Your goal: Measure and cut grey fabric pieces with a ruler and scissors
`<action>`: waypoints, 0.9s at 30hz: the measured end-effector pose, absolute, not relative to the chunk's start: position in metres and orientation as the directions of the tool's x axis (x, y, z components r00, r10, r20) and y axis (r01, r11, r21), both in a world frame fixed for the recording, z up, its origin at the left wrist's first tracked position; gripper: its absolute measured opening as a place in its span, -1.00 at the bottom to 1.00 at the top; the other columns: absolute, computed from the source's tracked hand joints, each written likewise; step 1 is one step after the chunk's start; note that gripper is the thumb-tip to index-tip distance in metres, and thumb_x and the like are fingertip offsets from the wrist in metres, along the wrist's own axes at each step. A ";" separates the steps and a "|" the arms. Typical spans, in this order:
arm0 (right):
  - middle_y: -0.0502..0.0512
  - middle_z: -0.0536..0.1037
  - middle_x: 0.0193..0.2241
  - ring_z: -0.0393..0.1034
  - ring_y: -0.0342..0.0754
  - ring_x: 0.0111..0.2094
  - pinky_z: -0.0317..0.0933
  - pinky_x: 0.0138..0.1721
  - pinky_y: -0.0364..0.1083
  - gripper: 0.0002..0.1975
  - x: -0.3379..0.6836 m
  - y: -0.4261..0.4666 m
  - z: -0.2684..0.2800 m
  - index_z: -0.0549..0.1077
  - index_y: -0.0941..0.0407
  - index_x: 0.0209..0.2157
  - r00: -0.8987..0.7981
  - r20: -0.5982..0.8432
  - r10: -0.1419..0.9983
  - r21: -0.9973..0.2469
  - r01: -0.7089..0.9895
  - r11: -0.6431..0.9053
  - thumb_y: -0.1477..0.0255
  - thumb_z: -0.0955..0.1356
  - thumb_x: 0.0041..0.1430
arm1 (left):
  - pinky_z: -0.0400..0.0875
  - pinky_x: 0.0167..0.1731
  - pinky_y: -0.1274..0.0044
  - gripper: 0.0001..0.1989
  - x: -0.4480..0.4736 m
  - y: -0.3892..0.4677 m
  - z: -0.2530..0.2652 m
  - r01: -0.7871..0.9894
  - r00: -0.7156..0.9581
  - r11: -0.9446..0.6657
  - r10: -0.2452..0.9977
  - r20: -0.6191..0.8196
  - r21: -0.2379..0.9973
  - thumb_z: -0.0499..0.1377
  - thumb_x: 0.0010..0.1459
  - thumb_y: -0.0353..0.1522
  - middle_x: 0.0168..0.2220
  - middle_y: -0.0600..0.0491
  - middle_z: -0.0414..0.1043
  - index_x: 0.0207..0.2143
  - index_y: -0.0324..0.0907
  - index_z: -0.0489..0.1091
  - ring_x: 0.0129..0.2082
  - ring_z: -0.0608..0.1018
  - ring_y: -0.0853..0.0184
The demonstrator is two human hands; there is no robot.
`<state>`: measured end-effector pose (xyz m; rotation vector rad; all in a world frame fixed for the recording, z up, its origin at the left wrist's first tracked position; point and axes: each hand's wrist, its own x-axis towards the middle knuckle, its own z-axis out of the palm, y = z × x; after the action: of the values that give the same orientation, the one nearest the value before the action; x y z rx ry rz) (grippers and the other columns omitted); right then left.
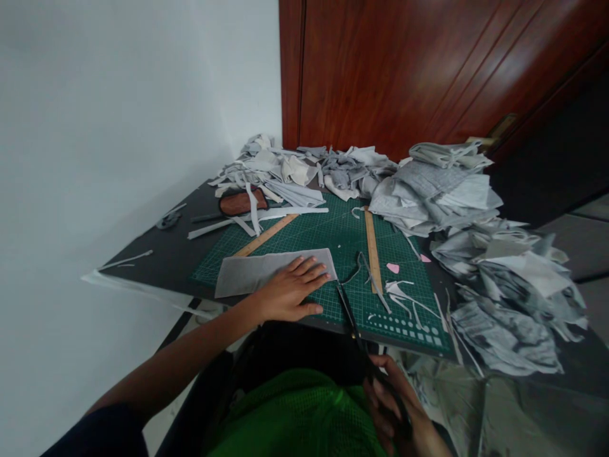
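My left hand (294, 289) lies flat with its fingers spread, pressing on a grey rectangular piece of fabric (252, 271). That fabric rests on a green cutting mat (304, 238) near the table's front edge. Black-handled scissors (349, 312) are in my right hand (397, 397), which is closed around the handles below the table edge. The tips of the scissors reach the fabric's right corner. A thin grey offcut strip (368, 270) curls on the mat just right of the tips.
Two wooden rulers (373, 251) (269, 235) lie on the mat. Piles of grey fabric (438, 187) crowd the right side, with scraps (266, 165) heaped along the back. A brown pouch-like item (240, 203) sits at left. Pink scraps (392, 268) and white trimmings (397, 292) lie at right.
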<state>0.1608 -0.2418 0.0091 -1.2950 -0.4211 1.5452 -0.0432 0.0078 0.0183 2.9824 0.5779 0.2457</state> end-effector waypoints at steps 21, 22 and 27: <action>-0.17 0.36 -0.50 0.14 -0.25 -0.67 0.08 -0.77 -0.27 -0.38 0.139 -0.211 0.017 0.34 0.02 0.01 0.192 -0.485 0.853 -0.839 -0.377 -0.392 -0.03 0.53 0.09 | -0.25 0.46 0.12 0.13 -0.048 0.013 0.018 0.289 0.938 -0.937 0.318 0.138 0.194 0.11 0.09 0.34 0.47 -0.18 0.08 0.45 -0.24 0.09 0.49 0.04 -0.09; -0.18 0.35 -0.50 0.14 -0.25 -0.67 0.08 -0.77 -0.27 -0.37 0.138 -0.211 0.017 0.33 0.02 0.01 0.193 -0.482 0.855 -0.842 -0.370 -0.392 -0.03 0.53 0.08 | -0.26 0.46 0.13 0.13 -0.048 0.013 0.018 0.293 0.938 -0.937 0.320 0.135 0.192 0.11 0.10 0.34 0.47 -0.18 0.07 0.45 -0.24 0.09 0.49 0.04 -0.08; -0.18 0.36 -0.48 0.13 -0.26 -0.67 0.08 -0.78 -0.28 -0.38 0.135 -0.210 0.019 0.32 0.01 -0.01 0.200 -0.473 0.858 -0.851 -0.355 -0.387 -0.04 0.53 0.08 | -0.31 0.47 0.19 0.15 -0.048 0.012 0.018 0.308 0.936 -0.933 0.332 0.114 0.186 0.08 0.09 0.36 0.48 -0.18 0.05 0.45 -0.26 0.08 0.50 0.01 -0.06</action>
<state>0.1350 -0.2099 0.0193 -1.4035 -0.5193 1.4317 -0.0479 0.0123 0.0179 2.9276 0.4868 0.2149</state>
